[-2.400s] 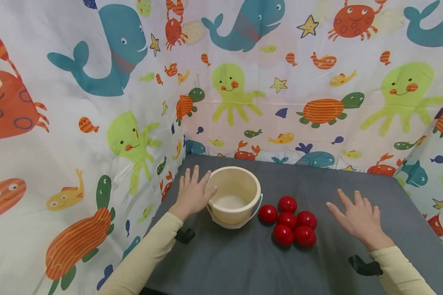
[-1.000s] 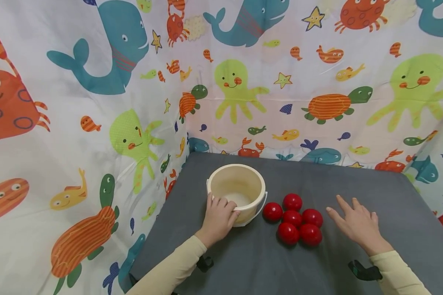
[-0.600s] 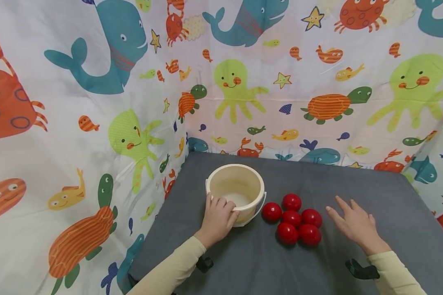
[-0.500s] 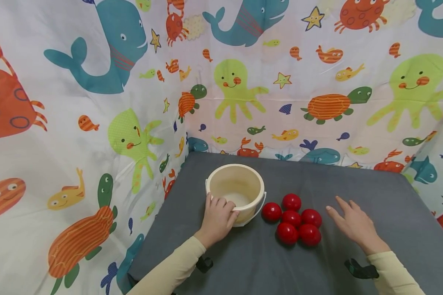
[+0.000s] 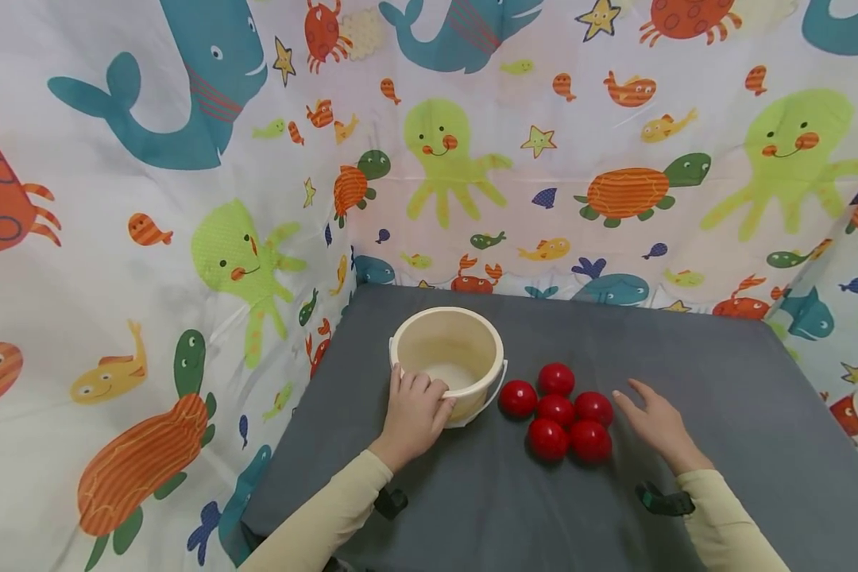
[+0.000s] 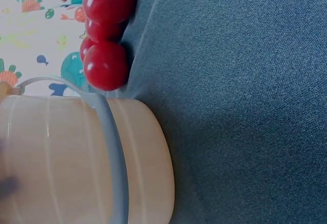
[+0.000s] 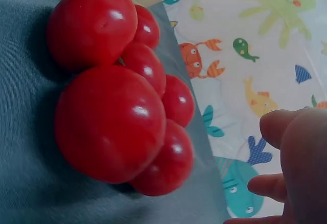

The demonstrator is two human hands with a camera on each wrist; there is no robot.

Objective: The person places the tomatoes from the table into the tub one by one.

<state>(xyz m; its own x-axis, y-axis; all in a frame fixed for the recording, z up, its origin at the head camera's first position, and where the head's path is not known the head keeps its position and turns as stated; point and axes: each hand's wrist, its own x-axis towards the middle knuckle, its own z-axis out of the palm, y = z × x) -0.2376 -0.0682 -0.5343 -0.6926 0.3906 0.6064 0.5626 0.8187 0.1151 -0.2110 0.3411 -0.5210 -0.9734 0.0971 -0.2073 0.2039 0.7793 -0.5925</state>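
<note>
My left hand (image 5: pixel 413 413) grips the near rim of a cream plastic bucket (image 5: pixel 473 403), its fingers hooked over the edge and the thumb outside. The bucket stands upright, and its inside looks bare. In the left wrist view the bucket's ribbed wall (image 6: pixel 61 152) and pale handle (image 6: pixel 115 152) fill the lower left. Right of the bucket lie several shiny red tomatoes (image 5: pixel 555 411) in a tight cluster. Just right of them my right hand (image 5: pixel 654 421) hovers with loose fingers, holding nothing. The right wrist view shows the tomatoes (image 7: pixel 110 124) close up, beside the fingers.
A dark grey cloth (image 5: pixel 472 508) covers the table. Behind it and to the left hang white curtains (image 5: pixel 515 222) printed with sea animals. A dark strap (image 5: pixel 663 500) sits at the right wrist, another strap (image 5: pixel 391 502) at the left.
My left hand has gone from beside the bucket's left side to gripping its near rim. The right hand has shifted left towards the tomatoes. The head view has tilted slightly.
</note>
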